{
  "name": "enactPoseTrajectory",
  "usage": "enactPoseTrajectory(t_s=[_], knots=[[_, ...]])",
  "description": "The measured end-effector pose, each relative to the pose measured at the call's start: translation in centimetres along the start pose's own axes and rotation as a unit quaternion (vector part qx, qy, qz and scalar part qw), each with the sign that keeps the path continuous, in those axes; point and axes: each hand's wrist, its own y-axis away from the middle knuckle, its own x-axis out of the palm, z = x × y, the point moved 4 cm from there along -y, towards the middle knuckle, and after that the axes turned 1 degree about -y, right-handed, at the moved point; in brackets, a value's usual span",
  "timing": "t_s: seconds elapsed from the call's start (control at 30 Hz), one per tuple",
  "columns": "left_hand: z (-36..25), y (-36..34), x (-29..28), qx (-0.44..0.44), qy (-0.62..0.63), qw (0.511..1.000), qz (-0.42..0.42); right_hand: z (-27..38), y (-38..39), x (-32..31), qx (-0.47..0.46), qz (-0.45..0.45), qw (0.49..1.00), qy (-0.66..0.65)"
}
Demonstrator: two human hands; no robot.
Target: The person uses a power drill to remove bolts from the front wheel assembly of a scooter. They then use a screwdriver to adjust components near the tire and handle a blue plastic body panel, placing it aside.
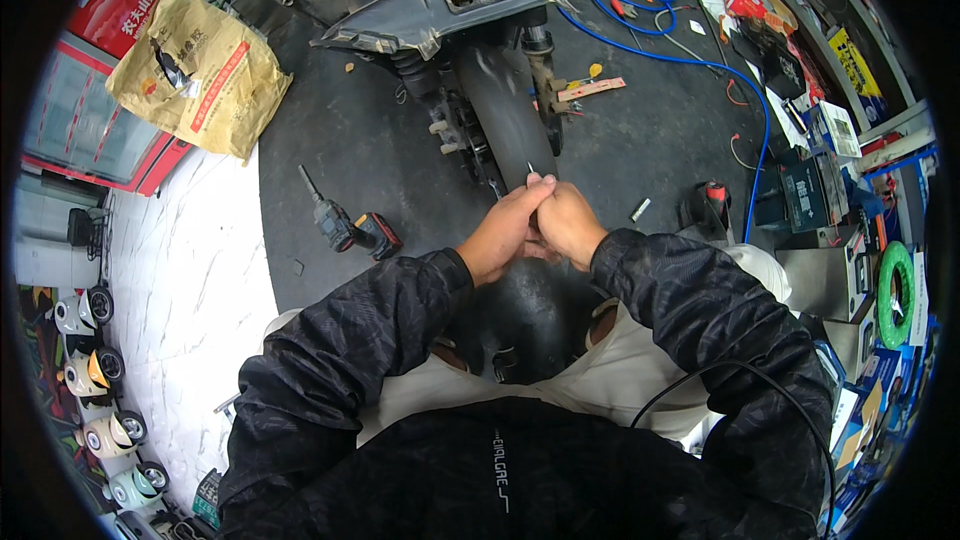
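Note:
A black scooter tyre (505, 110) runs from under the grey fender (430, 0) down toward me, between my knees. My left hand (503, 235) and my right hand (566, 223) are pressed together on top of the tyre. Both are closed around a thin metal tool (530, 169) whose tip sticks up from between the fingers. I cannot tell what kind of tool it is; most of it is hidden inside the hands. Black jacket sleeves cover both forearms.
A cordless drill (343, 223) lies on the dark mat to my left. A crumpled tan sack (197, 70) sits at the back left. A blue hose (690, 60) loops over the floor at the right, near a black-and-red tool (712, 202), boxes and shelves.

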Motion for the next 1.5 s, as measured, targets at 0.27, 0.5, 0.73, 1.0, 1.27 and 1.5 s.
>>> enactPoseTrajectory(t_s=[0.27, 0.5, 0.73, 1.0, 1.27, 1.5], knots=[[0.27, -0.28, -0.30, -0.016, -0.011, 1.000, -0.004, -0.15, -0.09, -0.14, 0.013, 0.013, 1.000, 0.002], [0.32, -0.41, -0.40, -0.010, 0.002, 1.000, 0.006, -0.14, -0.30, -0.15, 0.019, 0.011, 1.000, 0.018], [0.17, -0.22, -0.40, -0.009, -0.018, 1.000, -0.008, -0.21, -0.38, -0.18, 0.020, 0.014, 0.999, 0.025], [0.13, -0.03, -0.30, -0.002, -0.016, 1.000, -0.021, 0.18, -0.22, -0.11, 0.014, 0.012, 0.999, 0.045], [0.32, -0.27, -0.60, -0.009, -0.010, 1.000, -0.014, 0.30, -0.16, -0.13, 0.025, 0.021, 0.996, 0.077], [0.13, -0.36, -0.72, 0.010, -0.011, 1.000, -0.026, 0.19, -0.40, -0.08, 0.021, 0.034, 0.998, 0.044]])
